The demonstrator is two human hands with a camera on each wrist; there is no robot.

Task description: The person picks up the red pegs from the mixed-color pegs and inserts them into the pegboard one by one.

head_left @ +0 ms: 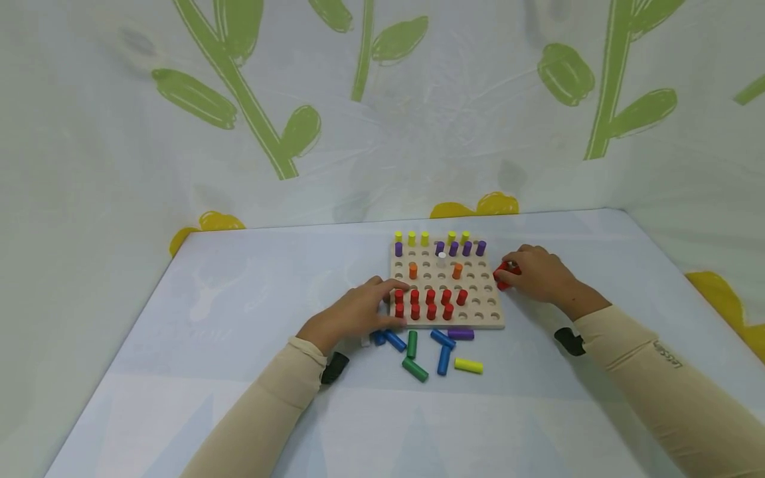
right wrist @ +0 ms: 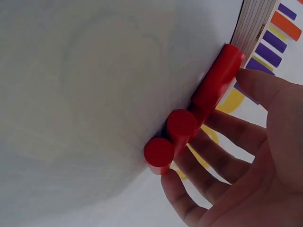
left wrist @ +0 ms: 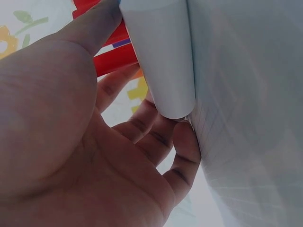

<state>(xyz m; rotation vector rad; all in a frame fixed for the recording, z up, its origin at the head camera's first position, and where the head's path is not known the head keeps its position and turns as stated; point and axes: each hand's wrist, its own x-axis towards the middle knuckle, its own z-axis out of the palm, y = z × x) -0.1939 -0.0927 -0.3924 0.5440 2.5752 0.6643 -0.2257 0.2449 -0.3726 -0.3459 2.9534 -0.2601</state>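
Front left of the wooden pegboard (head_left: pixel 442 325), my left hand (head_left: pixel 358 309) rests with its fingers loosely bent and spread around the corner. Its thumb and index finger lie beside the standing red pegs (head_left: pixel 415 297). In the left wrist view, a white peg (left wrist: pixel 163 61) lies between the camera and my fingers. On the board's right side, my right hand (head_left: pixel 540 273) has thumb and fingers around loose red pegs on the table. The right wrist view shows the thumb against one red peg (right wrist: pixel 220 75), with fingertips behind the other red pegs (right wrist: pixel 159 153).
Yellow pegs (head_left: pixel 425 238), purple pegs (head_left: pixel 467 248), orange pegs (head_left: pixel 413 270) and a white peg (head_left: pixel 441 259) stand in the board. Before it lie blue pegs (head_left: pixel 443 360), green pegs (head_left: pixel 415 369), a purple peg (head_left: pixel 461 334) and a yellow peg (head_left: pixel 469 366).
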